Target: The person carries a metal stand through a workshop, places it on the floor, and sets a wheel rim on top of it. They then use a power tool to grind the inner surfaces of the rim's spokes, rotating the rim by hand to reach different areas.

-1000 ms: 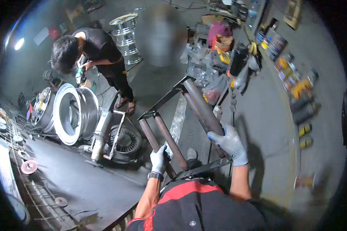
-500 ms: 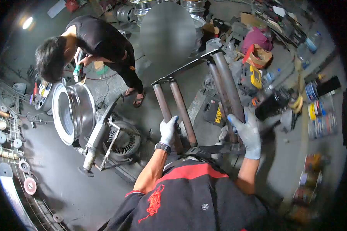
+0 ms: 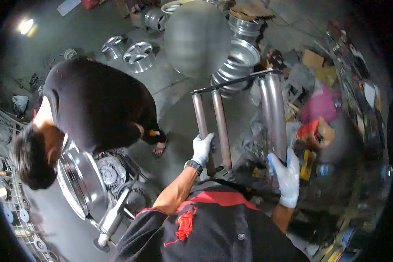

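My left hand (image 3: pixel 202 149), in a pale glove with blue fingertips, wraps round a tube of a steel frame (image 3: pixel 222 131). The frame has several brownish round tubes joined at the far end by a flat dark bar (image 3: pixel 244 77). On its right side, my right hand (image 3: pixel 286 172), gloved alike, grips a thicker tube (image 3: pixel 277 113). The frame is held up in front of my chest, its tubes pointing away from me. Its near end is partly hidden close to my shirt.
At left a person in black (image 3: pixel 96 102) bends over a large wheel rim (image 3: pixel 81 181) on a machine stand. More silver rims (image 3: pixel 139 56) lie at the back. Clutter with a purple bag (image 3: pixel 321 105) and a red and tan bag (image 3: pixel 316 133) covers the right floor, partly blurred.
My view has shifted forward and turned, with the frame still in both hands. The person and wheel rim appear closer and lower at left. More rims show at the back.
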Tool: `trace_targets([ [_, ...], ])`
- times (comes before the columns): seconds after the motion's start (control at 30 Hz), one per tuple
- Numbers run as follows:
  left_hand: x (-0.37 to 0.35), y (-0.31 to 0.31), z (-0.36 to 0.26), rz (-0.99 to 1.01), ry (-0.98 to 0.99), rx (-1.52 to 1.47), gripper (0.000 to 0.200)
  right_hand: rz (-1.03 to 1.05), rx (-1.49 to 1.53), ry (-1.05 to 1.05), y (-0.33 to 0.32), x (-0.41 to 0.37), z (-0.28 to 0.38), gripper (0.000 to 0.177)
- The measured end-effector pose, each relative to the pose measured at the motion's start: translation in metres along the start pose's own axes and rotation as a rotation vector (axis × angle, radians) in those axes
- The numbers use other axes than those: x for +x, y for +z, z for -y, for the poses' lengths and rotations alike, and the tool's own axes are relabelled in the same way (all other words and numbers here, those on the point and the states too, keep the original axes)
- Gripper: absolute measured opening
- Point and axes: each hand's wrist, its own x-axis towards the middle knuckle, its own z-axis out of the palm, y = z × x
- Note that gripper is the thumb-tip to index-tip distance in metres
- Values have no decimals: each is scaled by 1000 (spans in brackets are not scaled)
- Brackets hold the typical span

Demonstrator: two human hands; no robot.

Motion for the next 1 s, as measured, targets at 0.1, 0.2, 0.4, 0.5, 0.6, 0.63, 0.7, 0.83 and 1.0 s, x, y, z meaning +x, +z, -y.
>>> trace_targets([
  [0.1,59,10,-41,-23,10,-44,22,48,-45,-42,33,74,21,25],
  [0.2,130,9,-64,-74,70,-119,22,162,-48,-85,66,151,31,23],
  [0.4,275,-7,-110,-292,149,-188,24,420,32,-98,170,311,72,22],
  [0.5,333,-16,-168,-422,176,-209,23,555,20,-106,226,401,112,24],
  [0.6,363,-29,-216,-579,142,-235,24,662,-14,-118,280,479,148,25],
  [0.63,369,-37,-214,-597,113,-271,24,692,-26,-148,299,494,138,25],
  [0.7,392,-57,-236,-640,126,-323,24,784,-42,-171,343,531,161,26],
  [0.83,435,-101,-287,-730,214,-322,24,893,-77,-249,440,593,195,27],
  [1.0,514,-185,-345,-810,298,-410,23,950,-65,-325,592,653,199,26],
])
